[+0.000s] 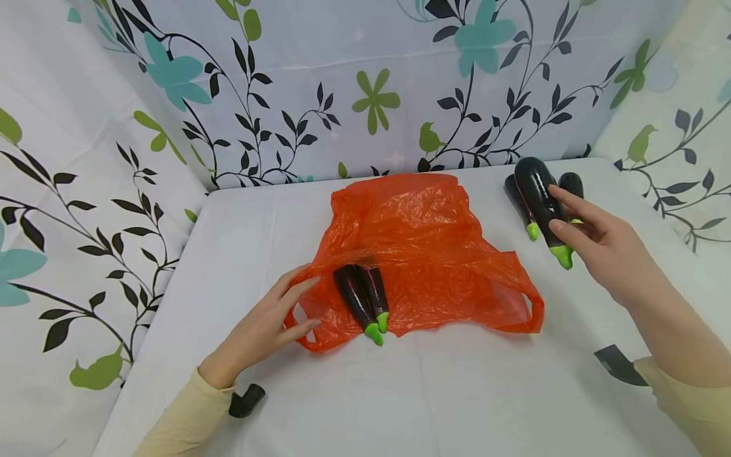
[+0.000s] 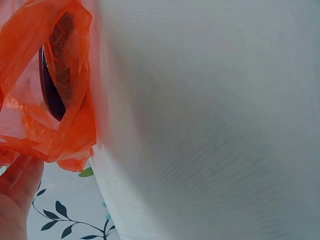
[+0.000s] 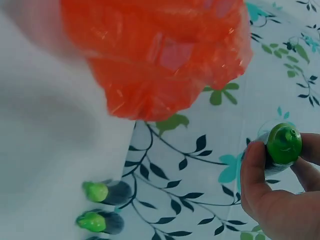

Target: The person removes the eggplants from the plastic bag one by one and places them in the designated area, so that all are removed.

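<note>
An orange-red plastic bag [image 1: 411, 222] lies on the white table, its handles toward the near side. Two dark eggplants [image 1: 355, 295] with bright green stems lie at its mouth, their upper ends under the plastic. My left hand [image 1: 259, 330] is at the bag's left handle, thumb and fingers spread apart; in the left wrist view its straight fingers [image 2: 25, 182] touch the bag's edge. My right hand [image 1: 608, 244] pinches a larger eggplant [image 1: 537, 190] between thumb and fingers, stem pointing toward me. In the right wrist view its green stem [image 3: 285, 142] faces the camera.
More eggplants lie by the held one at the table's back right, one on its left [image 1: 518, 203] and another eggplant [image 1: 571, 183] partly behind my fingers. Floral cloth [image 1: 371, 51] hangs along the back and sides of the white table [image 1: 422, 393].
</note>
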